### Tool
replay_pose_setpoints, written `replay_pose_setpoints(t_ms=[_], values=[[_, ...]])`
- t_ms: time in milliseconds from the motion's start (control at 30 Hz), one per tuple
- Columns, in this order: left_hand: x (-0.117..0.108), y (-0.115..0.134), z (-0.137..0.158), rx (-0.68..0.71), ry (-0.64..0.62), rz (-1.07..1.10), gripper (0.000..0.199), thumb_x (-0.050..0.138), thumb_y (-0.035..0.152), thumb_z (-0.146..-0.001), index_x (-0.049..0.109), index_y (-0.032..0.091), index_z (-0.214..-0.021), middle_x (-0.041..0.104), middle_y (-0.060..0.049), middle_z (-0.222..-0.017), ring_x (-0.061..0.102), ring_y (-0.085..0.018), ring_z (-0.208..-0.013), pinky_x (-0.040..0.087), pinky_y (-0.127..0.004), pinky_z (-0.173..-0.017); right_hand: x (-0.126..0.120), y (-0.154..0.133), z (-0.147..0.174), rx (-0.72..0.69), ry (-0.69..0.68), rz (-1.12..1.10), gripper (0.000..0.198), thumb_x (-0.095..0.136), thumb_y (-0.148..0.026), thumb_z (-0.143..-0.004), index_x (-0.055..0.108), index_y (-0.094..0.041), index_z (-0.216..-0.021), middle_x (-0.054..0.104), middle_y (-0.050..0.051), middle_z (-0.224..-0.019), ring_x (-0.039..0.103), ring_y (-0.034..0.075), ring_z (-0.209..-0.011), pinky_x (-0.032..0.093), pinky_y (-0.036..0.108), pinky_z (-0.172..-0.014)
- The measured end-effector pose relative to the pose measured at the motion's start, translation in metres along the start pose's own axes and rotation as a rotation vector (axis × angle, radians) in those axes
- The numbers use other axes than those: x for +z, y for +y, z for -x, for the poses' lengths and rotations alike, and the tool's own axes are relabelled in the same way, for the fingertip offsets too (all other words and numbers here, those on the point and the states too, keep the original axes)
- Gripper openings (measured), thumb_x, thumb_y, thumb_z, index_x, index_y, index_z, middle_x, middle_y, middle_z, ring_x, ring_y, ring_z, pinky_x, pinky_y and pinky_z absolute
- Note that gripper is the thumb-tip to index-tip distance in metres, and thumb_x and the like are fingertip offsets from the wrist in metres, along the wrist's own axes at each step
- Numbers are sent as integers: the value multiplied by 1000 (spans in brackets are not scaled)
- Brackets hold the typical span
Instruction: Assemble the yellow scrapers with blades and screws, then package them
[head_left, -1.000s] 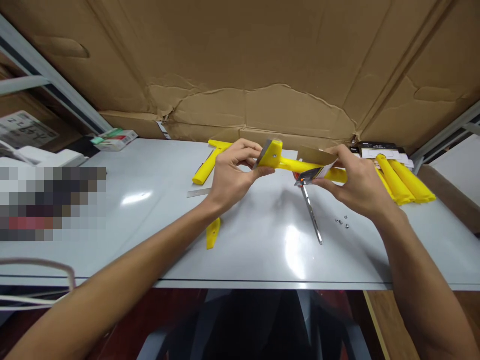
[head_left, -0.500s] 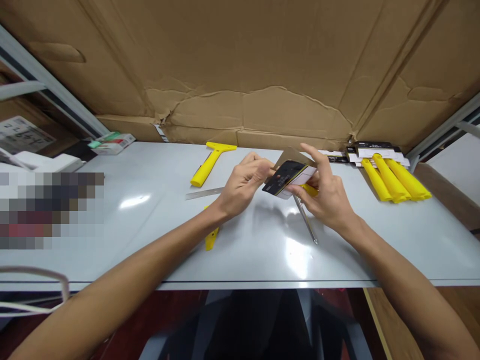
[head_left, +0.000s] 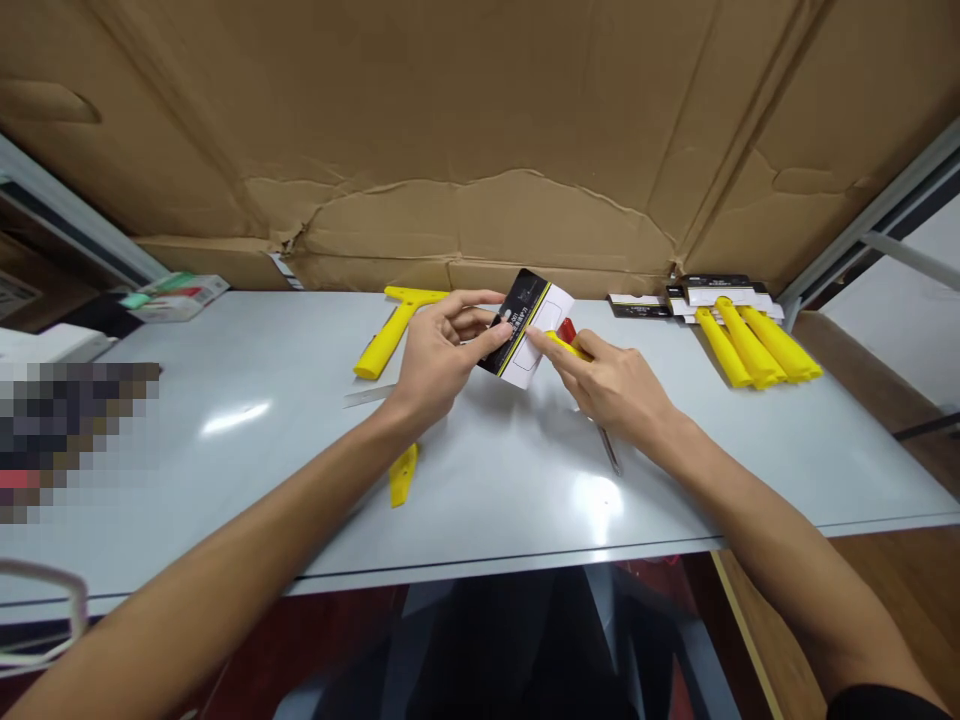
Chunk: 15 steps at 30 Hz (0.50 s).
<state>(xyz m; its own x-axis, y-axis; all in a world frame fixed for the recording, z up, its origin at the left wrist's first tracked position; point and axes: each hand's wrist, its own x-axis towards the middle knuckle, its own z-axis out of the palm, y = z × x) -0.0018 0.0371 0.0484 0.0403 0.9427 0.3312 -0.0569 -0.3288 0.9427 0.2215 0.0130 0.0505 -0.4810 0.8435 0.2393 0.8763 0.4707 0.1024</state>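
Observation:
A black-and-white printed packaging card (head_left: 531,305) with a yellow stripe is held up above the table, tilted. My left hand (head_left: 446,350) pinches its left side, thumb on the printed face. From the right, my right hand (head_left: 611,385) has a fingertip pressed on the card's white part; its other fingers are curled and partly hidden. Partly behind the right hand is a screwdriver with a red and yellow handle (head_left: 568,332) and a metal shaft (head_left: 611,452). Near my left hand lie a yellow scraper (head_left: 386,340), a flat metal blade (head_left: 367,396) and a small yellow piece (head_left: 403,475).
Several yellow scrapers (head_left: 761,350) with printed cards lie grouped at the right, beside another flat card (head_left: 637,306). A small box (head_left: 184,297) sits at the back left. Cardboard (head_left: 465,120) stands behind the white table (head_left: 262,480). A white frame (head_left: 52,580) juts in at the left.
The card has turned so its printed face shows upright, and its brown inside is no longer visible. My right hand has shifted lower on it. The view has swung slightly right.

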Motion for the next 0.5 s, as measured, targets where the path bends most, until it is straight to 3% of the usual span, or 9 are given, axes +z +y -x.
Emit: replay_pose_setpoints(t_ms=[167,267,400,467,500], values=[[2,-3,1,-42,7,5,48,93,38,-72,77,19,-114,82,-7,-100,76,-18,-89,62,-28,-80,0,-8,2,6,-35,143,74,35,-19,-104,17,-49,-169,63,12,-118,54,13,-74,31,24,-59],[1,-4,1,-39,4,-3,44,88,39,-77,78,18,-114,82,-8,-102,75,-17,-86,63,-28,-77,0,-3,1,25,-10,113,70,36,-22,-104,24,-46,-169,65,12,-115,54,12,-72,34,24,-61],[4,-2,-6,72,-26,-187,26,67,36,-94,75,18,-111,79,-8,-105,74,-17,-83,62,-29,-70,-5,41,-1,162,265,-65,59,39,-31,-106,45,-31,-164,69,10,-104,58,15,-78,45,28,-74],[20,-3,-16,183,-126,-422,20,59,26,-96,74,18,-108,78,-7,-108,73,-17,-89,63,-30,-77,-9,78,1,253,445,-178,58,44,-35,-104,50,-25,-161,72,10,-108,63,18,-89,49,31,-85],[33,-5,-23,245,-256,-587,20,57,20,-96,74,17,-106,78,-8,-109,73,-18,-93,63,-31,-83,-10,98,2,320,542,-220,58,47,-38,-103,52,-24,-160,74,10,-110,64,19,-91,49,33,-88]])
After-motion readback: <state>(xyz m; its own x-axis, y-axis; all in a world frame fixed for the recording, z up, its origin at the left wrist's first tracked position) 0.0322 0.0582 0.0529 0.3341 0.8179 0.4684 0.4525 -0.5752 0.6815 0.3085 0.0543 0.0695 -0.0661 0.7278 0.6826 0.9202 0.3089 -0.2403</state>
